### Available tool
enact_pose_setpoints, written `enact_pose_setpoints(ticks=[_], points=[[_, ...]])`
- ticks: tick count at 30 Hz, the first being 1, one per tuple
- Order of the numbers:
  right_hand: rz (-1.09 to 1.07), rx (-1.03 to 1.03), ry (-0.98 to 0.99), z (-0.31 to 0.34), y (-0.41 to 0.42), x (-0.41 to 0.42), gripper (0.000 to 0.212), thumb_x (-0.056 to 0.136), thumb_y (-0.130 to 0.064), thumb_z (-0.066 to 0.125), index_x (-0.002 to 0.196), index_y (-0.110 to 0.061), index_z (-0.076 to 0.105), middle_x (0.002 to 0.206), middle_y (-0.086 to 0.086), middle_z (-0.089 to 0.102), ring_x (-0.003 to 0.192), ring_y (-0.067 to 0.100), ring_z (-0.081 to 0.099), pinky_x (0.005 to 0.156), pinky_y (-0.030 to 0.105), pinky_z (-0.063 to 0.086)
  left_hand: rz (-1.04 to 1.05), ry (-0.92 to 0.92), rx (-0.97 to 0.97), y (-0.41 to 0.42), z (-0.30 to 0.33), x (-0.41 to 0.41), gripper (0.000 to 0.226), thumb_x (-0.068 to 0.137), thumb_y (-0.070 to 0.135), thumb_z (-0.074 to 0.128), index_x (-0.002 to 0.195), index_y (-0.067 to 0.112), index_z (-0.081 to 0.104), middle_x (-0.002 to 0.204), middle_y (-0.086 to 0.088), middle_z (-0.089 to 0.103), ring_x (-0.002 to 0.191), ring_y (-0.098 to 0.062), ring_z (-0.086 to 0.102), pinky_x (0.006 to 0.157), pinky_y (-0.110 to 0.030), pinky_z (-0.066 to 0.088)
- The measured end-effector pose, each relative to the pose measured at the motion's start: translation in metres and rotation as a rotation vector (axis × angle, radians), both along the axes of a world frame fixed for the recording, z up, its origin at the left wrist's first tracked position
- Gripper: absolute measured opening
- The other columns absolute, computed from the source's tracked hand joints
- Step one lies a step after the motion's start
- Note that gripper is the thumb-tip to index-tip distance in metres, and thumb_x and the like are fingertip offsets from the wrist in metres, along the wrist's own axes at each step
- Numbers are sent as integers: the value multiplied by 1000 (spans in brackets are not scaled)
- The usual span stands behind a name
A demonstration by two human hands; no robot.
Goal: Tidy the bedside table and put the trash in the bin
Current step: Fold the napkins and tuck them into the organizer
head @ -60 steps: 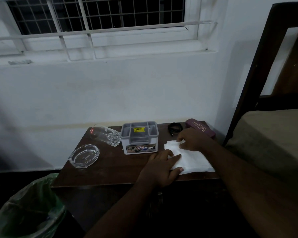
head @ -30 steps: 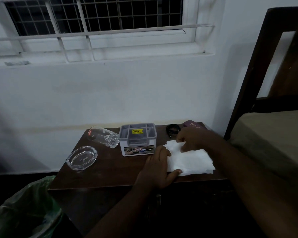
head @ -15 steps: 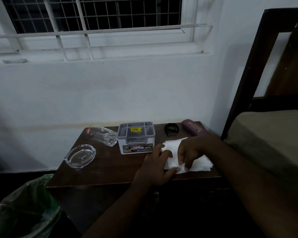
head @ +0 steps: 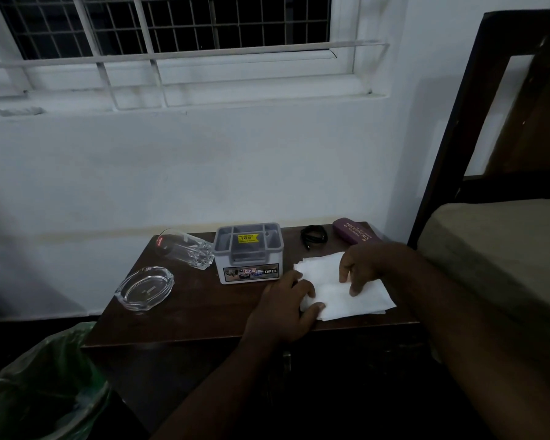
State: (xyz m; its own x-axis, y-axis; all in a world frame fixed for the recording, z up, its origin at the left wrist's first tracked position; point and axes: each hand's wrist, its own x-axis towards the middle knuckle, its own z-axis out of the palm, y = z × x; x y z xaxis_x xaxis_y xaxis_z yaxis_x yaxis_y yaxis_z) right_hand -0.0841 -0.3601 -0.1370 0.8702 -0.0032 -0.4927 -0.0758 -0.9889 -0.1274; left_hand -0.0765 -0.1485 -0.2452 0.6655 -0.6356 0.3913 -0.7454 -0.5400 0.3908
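— Looking down from the head camera: where is the paper, and which hand has it?

— The white tissue [head: 343,289] lies flat on the right front part of the bedside table [head: 204,312], its long side running roughly left to right along the front edge. Both hands are on it. The left hand [head: 286,308] rests on its left end, fingers laid fairly straight, thumb at the near edge, pressing and not gripping. The right hand [head: 361,268] comes from the bed side, fingers bent down with the tips on the middle of the sheet; whether it pinches a layer I cannot tell.

— And the bin?

— The bin [head: 42,389], lined with a green bag, stands on the floor at the lower left, well apart from the tissue. So the left hand is the nearer one for carrying anything there; I judge the tissue is being folded or squared up, not thrown away.

— What else is on top?

— A glass [head: 185,249] lying on its side at the back left, a glass ashtray [head: 145,289] nearer the front, a grey box [head: 248,254] in the middle just beside the tissue's left corner, a black band [head: 313,236] and a purple case [head: 354,235] at the back right.
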Motion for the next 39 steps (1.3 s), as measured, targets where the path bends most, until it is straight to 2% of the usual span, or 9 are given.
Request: enact_pose_setpoints(ticks=[10,15,17,20,24,27,29,34,39], points=[[-47,143,50,7,-5,0,22,76,-19,80,88,-26,63,93,-12,58,85,6,55,64,19,43,-5,3,-5,-2,2,0,45,89,57,53,116,21,50,125,2,48,112,-16,51,90,-36,43],[-14,395,7,15,-10,-3,22,75,-19,79,88,-31,66,92,-12,65,84,6,61,67,19,48,-20,75,-173,1,9,-7,68,86,65,52,138,24,38,144,9,41,129,-4,41,102,-29,37],[-11,527,-18,17,-10,-4,23,74,-16,81,89,-28,68,93,-9,69,85,9,65,69,21,51,-1,155,-321,3,13,-12,60,85,62,58,135,31,44,138,19,47,127,2,44,101,-23,39],[-29,718,-115,18,-9,-5,27,69,-15,85,90,-23,70,90,-3,73,85,14,68,71,25,54,36,291,-503,4,26,-15,26,87,43,68,110,34,60,108,19,63,100,0,61,79,-19,49],[26,795,-522,24,7,-6,59,60,-34,90,112,-36,62,111,-13,65,101,2,62,84,23,52,192,402,-627,6,57,-8,15,86,25,73,95,27,62,90,8,65,83,-12,64,68,-27,55],[168,585,-813,33,31,-15,106,40,-72,83,133,-55,35,135,-33,37,121,-8,41,97,26,41,340,529,-710,12,92,5,23,84,19,74,104,16,61,99,-4,67,87,-19,69,68,-40,61],[273,400,-922,31,50,-18,125,37,-83,75,144,-53,16,147,-25,26,132,4,34,105,34,31,327,596,-803,19,115,12,25,85,9,71,107,3,63,96,-16,71,72,-19,73,53,-32,59],[324,193,-1208,18,100,-5,99,70,-34,71,152,-27,16,141,3,42,118,24,51,90,39,50,282,736,-841,38,154,27,5,83,2,67,87,3,69,75,-18,75,64,-31,74,58,-37,62],[83,524,-1214,17,110,22,63,82,-5,58,140,-22,40,110,2,61,95,20,60,76,32,49,223,826,-875,50,171,38,29,91,32,66,96,3,64,75,-12,76,68,-31,75,56,-31,59]])
